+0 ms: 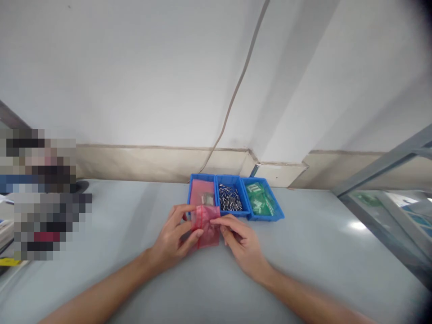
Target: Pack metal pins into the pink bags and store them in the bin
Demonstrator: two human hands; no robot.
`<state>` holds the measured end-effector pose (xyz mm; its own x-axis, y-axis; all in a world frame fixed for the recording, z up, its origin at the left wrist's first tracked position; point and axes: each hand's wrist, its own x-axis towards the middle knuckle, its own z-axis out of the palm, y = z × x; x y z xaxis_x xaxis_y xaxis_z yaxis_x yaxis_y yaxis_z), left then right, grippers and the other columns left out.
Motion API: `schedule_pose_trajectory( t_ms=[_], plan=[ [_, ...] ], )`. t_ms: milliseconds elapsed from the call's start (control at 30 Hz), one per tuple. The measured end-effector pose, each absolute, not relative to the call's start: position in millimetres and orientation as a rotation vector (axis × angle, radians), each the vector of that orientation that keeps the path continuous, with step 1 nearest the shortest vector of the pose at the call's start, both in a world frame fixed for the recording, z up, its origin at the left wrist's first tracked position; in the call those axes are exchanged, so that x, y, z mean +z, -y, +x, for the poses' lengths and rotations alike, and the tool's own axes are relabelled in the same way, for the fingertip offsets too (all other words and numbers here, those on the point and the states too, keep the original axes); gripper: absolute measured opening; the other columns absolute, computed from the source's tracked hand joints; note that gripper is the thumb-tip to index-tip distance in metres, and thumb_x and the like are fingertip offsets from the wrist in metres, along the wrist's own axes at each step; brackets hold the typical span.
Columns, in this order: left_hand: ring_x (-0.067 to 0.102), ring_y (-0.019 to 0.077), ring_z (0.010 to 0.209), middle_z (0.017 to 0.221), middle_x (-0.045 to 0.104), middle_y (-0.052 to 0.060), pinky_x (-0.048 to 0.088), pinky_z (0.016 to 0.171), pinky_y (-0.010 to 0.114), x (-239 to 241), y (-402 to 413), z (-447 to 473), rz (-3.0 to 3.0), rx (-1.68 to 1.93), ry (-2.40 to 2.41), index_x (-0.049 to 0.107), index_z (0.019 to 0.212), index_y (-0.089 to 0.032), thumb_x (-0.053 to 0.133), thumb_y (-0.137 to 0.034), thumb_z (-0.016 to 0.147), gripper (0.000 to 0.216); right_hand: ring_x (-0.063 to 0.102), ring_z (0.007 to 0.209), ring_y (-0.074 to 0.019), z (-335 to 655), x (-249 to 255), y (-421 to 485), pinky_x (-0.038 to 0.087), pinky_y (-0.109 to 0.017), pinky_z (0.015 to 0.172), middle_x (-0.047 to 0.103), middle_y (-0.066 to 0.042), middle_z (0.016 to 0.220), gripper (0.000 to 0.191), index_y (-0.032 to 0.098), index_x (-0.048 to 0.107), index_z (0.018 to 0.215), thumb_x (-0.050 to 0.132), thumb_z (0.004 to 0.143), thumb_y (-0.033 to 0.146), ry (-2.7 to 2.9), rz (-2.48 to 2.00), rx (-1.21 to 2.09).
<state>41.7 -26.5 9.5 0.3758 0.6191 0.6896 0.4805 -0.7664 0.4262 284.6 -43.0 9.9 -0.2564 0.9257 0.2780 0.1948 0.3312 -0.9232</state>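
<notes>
Pink bag (207,230) pinched by left hand (171,239) and right hand (242,245) beside blue tray (227,177) of pins (229,199).

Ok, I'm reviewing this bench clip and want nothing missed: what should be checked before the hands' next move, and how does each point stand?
1. Both hands on the pink bag: ok, left hand and right hand pinch its edges.
2. Bag mouth open: cannot tell, too blurred.
3. Anything inside the bag: cannot tell.
4. Stock of metal parts in the middle bin: ok, just behind the bag.
5. Neighbours, left bin and right bin, upright: ok.
</notes>
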Motion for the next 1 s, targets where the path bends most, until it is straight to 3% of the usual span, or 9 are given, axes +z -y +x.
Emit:
schedule_pose_trajectory(
  t_ms=[100,200,333,467,667,767,867,1000],
  plan=[
    [0.057,0.0291,0.125,0.146,0.056,0.016,0.057,0.090,0.040,11,28,42,2.479,1.332,-0.990,0.068,0.084,-0.017,0.059,-0.020,0.104,0.022,0.066,0.085,-0.0189,284,8,40,0.054,-0.030,0.074,0.071,-0.005,0.100,0.028,0.029,0.078,0.119,0.053,0.108,0.025,1.666,-1.045,0.960],
    [0.051,0.0337,0.138,0.160,0.047,0.015,0.054,0.100,0.048,13,29,40,2.492,1.309,-0.962,0.069,0.083,-0.017,0.054,-0.015,0.102,0.024,0.067,0.090,-0.0202,284,7,40,0.056,-0.031,0.080,0.073,-0.005,0.102,0.028,0.028,0.077,0.119,0.054,0.105,0.022,1.644,-1.066,0.910],
    [0.044,0.0366,0.146,0.159,0.051,0.013,0.044,0.115,0.059,15,31,38,2.576,1.257,-0.873,0.071,0.091,-0.017,0.055,-0.009,0.098,0.019,0.068,0.093,-0.0200,284,6,41,0.056,-0.031,0.082,0.073,-0.004,0.107,0.027,0.030,0.075,0.121,0.054,0.105,0.023,1.615,-1.056,0.946],
    [0.047,0.0352,0.143,0.163,0.045,0.013,0.049,0.107,0.054,14,28,40,2.512,1.320,-0.935,0.074,0.100,-0.019,0.060,-0.014,0.099,0.015,0.065,0.083,-0.0183,284,6,42,0.053,-0.029,0.071,0.070,-0.004,0.104,0.026,0.030,0.075,0.122,0.052,0.109,0.032,1.571,-1.058,1.017],
    [0.053,0.0304,0.134,0.149,0.055,0.010,0.051,0.099,0.045,14,24,45,2.467,1.371,-1.046,0.071,0.083,-0.019,0.066,-0.014,0.099,0.018,0.061,0.076,-0.0176,282,4,43,0.050,-0.028,0.063,0.069,-0.005,0.104,0.022,0.027,0.073,0.115,0.056,0.109,0.040,1.542,-1.094,1.032],
    [0.053,0.0300,0.134,0.150,0.053,0.012,0.053,0.097,0.044,12,24,45,2.469,1.384,-1.028,0.073,0.096,-0.020,0.062,-0.011,0.100,0.014,0.059,0.075,-0.0170,279,2,44,0.050,-0.028,0.065,0.068,-0.003,0.100,0.016,0.026,0.065,0.116,0.061,0.106,0.039,1.489,-1.100,1.007],
    [0.052,0.0297,0.135,0.150,0.053,0.014,0.054,0.099,0.044,10,25,44,2.472,1.371,-1.032,0.072,0.111,-0.020,0.058,-0.009,0.100,0.021,0.056,0.070,-0.0153,276,-1,45,0.048,-0.028,0.064,0.066,0.000,0.095,0.027,0.027,0.052,0.124,0.067,0.103,0.035,1.402,-1.071,0.992],
    [0.052,0.0304,0.135,0.148,0.054,0.015,0.052,0.102,0.045,11,25,44,2.489,1.342,-1.036,0.071,0.111,-0.019,0.060,-0.014,0.101,0.015,0.056,0.071,-0.0153,274,-3,45,0.047,-0.028,0.066,0.065,0.001,0.095,0.029,0.028,0.051,0.126,0.067,0.102,0.032,1.432,-1.057,1.030]
  ],
)
